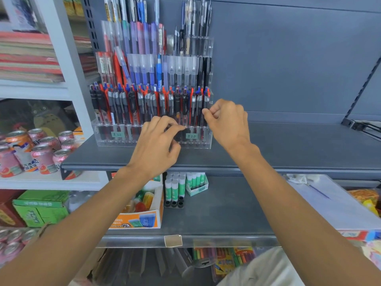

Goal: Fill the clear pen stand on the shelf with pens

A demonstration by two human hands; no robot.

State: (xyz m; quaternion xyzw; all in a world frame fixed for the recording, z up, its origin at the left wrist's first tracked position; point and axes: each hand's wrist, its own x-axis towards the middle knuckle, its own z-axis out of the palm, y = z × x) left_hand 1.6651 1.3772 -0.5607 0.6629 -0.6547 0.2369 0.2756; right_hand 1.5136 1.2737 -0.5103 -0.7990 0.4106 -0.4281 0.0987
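A clear tiered pen stand [115, 139] sits on the grey shelf [288, 145], packed with pens in several rows. Its front row [132, 104] holds black, grey and red click pens. My left hand [158, 145] reaches to the front row's middle, thumb and forefinger pinched on a dark pen [177, 112] just above the stand's front rim. My right hand [228, 120] is at the row's right end, thumb and forefinger pinching the last black pen [206, 102], which stands upright in its slot.
Right of the stand the grey shelf is bare. Drink cans [43, 153] fill the white unit to the left, under stacked notebooks [26, 56]. On the lower shelf stand glue sticks [175, 188] and an orange carton [140, 217].
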